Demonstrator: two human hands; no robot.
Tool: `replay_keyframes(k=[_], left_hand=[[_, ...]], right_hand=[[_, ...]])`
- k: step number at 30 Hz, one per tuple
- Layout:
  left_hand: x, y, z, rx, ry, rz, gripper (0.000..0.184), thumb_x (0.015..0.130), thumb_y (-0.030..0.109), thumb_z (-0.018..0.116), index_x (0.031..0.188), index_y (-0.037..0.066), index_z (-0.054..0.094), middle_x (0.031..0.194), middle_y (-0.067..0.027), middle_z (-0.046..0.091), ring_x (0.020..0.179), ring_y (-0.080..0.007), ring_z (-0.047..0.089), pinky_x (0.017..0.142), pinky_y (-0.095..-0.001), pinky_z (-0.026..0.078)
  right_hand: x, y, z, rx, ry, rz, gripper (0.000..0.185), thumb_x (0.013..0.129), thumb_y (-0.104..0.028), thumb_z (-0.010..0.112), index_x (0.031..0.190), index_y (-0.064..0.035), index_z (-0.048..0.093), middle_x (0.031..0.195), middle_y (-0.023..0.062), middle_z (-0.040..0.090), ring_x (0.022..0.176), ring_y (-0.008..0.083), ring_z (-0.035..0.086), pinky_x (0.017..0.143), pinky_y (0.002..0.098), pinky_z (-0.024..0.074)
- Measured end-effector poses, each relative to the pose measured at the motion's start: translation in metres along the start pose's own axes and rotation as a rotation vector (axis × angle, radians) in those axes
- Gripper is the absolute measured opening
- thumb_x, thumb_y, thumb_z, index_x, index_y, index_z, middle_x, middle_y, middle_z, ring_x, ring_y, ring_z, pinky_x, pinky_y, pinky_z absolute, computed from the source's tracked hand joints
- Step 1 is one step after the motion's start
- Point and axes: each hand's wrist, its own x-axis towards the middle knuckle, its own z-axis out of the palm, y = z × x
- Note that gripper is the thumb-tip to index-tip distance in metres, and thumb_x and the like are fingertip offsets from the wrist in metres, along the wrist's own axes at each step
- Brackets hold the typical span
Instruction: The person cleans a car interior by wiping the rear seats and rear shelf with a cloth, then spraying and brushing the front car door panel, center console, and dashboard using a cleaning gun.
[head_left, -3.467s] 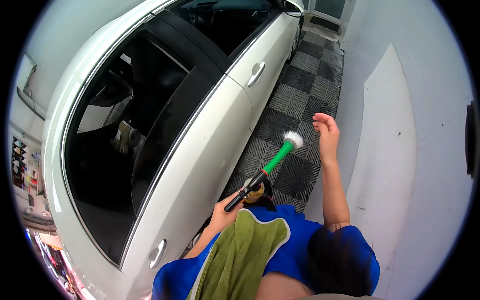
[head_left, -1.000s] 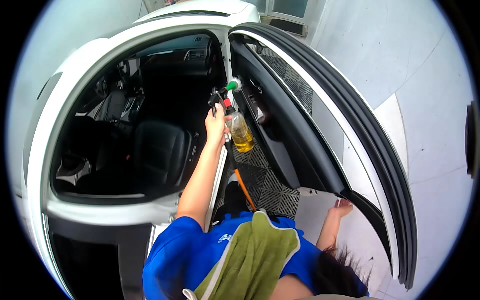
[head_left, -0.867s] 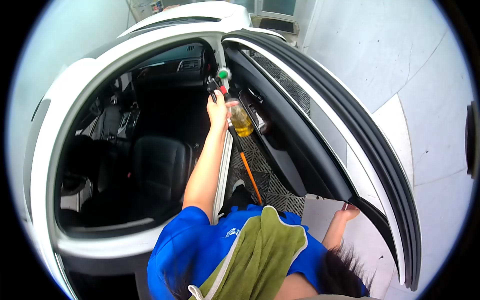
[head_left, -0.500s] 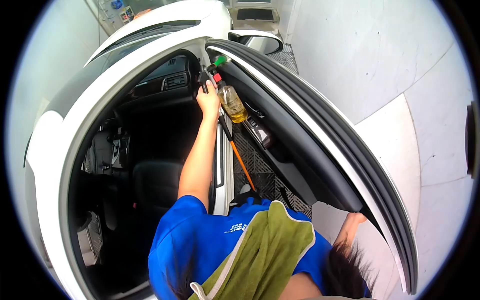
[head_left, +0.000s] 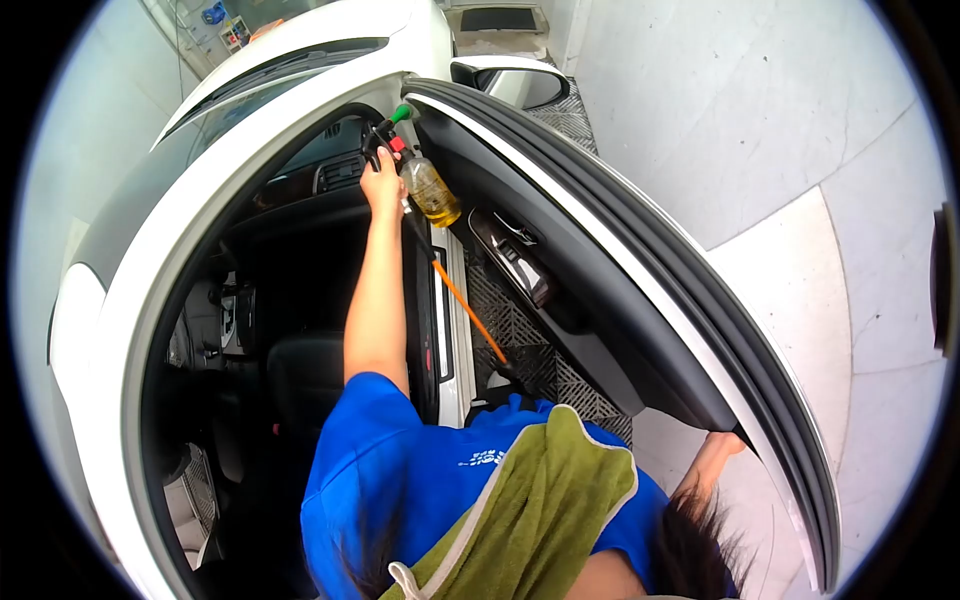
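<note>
My left hand (head_left: 383, 185) is wrapped around the grip of a spray gun, arm stretched forward into the doorway. Under the gun hangs a clear bottle (head_left: 430, 190) of yellow liquid with a red neck. Its green nozzle (head_left: 401, 113) points at the corner where the door meets the car body. From the gun an orange hose (head_left: 470, 312) runs back towards my waist. At the rear edge of the open car door (head_left: 590, 290), my right hand (head_left: 722, 444) grips the edge; its fingertips are partly hidden.
The white car's pillar (head_left: 128, 330) arches on the left, beside the black driver's seat (head_left: 310, 375) and the dashboard air vent (head_left: 340, 175). A side mirror (head_left: 520, 84) sticks out ahead. A green towel (head_left: 530, 500) lies over my blue shirt. Grated floor (head_left: 515, 320) shows below.
My left hand has moved left with the spray gun, bringing the nozzle closer to the door's hinge corner. More of the door's switch panel shows. My right hand stays on the door edge.
</note>
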Motion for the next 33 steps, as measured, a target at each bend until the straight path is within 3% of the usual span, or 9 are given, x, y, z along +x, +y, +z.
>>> replay_keyframes(k=[1,3,5,7,13,17,21,25,33], left_hand=[[0.013,-0.006,-0.006,0.036,-0.034,-0.051,0.035,0.095,0.038,0.054,0.095,0.003,0.058,0.083,-0.0055,0.064,0.034,-0.0069,0.034,0.032,-0.0253,0.026],[0.016,-0.013,-0.016,0.093,-0.069,0.03,0.034,0.094,0.036,0.056,0.095,0.002,0.057,0.084,-0.0062,0.065,0.034,-0.0062,0.033,0.032,-0.0248,0.024],[-0.007,-0.001,-0.02,0.035,-0.011,0.088,0.034,0.094,0.036,0.057,0.089,0.003,0.06,0.052,0.0007,0.048,0.033,-0.0045,0.03,0.031,-0.0233,0.02],[-0.028,0.017,-0.033,-0.017,-0.062,0.084,0.035,0.094,0.038,0.055,0.086,0.004,0.061,0.045,0.0045,0.036,0.033,-0.0038,0.029,0.032,-0.0224,0.019],[-0.087,0.061,-0.059,-0.068,-0.167,0.116,0.032,0.096,0.031,0.054,0.095,0.0,0.059,0.069,-0.0031,0.058,0.036,-0.003,0.032,0.033,-0.0206,0.022],[-0.125,0.09,-0.095,-0.126,-0.36,0.162,0.039,0.097,0.029,0.052,0.121,-0.002,0.053,0.101,-0.0119,0.061,0.04,-0.0031,0.034,0.034,-0.0183,0.024],[-0.159,0.124,-0.129,-0.103,-0.526,0.229,0.051,0.096,0.034,0.052,0.128,-0.006,0.046,0.1,-0.015,0.061,0.039,-0.0023,0.034,0.034,-0.0169,0.021],[-0.176,0.145,-0.127,-0.13,-0.352,0.177,0.047,0.097,0.032,0.051,0.126,-0.005,0.048,0.098,-0.0135,0.062,0.038,-0.0021,0.033,0.033,-0.0162,0.022],[-0.236,0.166,-0.125,-0.019,-0.512,0.285,0.051,0.097,0.03,0.05,0.131,-0.007,0.044,0.099,-0.0139,0.061,0.039,-0.0023,0.033,0.034,-0.0173,0.023]], right_hand=[[0.0,0.0,0.001,0.0,-0.001,-0.003,0.032,0.089,-0.034,0.045,0.1,-0.0094,0.062,0.096,-0.0019,0.061,0.088,0.0126,0.054,0.079,0.0349,0.0423],[0.001,0.0,0.004,-0.001,-0.006,-0.008,0.032,0.089,-0.033,0.045,0.101,-0.0092,0.062,0.096,-0.0016,0.061,0.088,0.0127,0.054,0.079,0.035,0.0425],[0.0,0.001,0.005,0.003,-0.006,-0.005,0.032,0.089,-0.033,0.046,0.101,-0.009,0.062,0.097,-0.0014,0.062,0.089,0.0129,0.055,0.079,0.035,0.0427],[-0.001,0.001,0.004,-0.006,-0.005,-0.008,0.032,0.089,-0.033,0.046,0.102,-0.0087,0.062,0.097,-0.0011,0.062,0.089,0.013,0.055,0.079,0.0351,0.0428],[0.002,0.004,0.013,-0.019,-0.029,-0.027,0.032,0.09,-0.033,0.046,0.103,-0.008,0.062,0.098,-0.0004,0.062,0.089,0.0134,0.055,0.079,0.0354,0.0434],[0.006,0.007,0.017,-0.017,-0.05,-0.026,0.032,0.09,-0.032,0.047,0.104,-0.0076,0.062,0.099,0.0001,0.062,0.089,0.0137,0.056,0.079,0.0355,0.0437],[0.012,0.011,0.026,-0.004,-0.084,-0.026,0.032,0.09,-0.032,0.047,0.105,-0.0071,0.061,0.1,0.0006,0.063,0.089,0.014,0.056,0.079,0.0357,0.0441],[0.02,0.015,0.031,0.018,-0.118,-0.022,0.032,0.091,-0.031,0.047,0.106,-0.0067,0.061,0.101,0.0011,0.063,0.09,0.0143,0.056,0.079,0.0358,0.0444],[0.042,0.032,0.04,0.084,-0.192,-0.016,0.033,0.091,-0.031,0.048,0.108,-0.0058,0.061,0.102,0.0021,0.063,0.09,0.0148,0.057,0.079,0.0362,0.0451]])
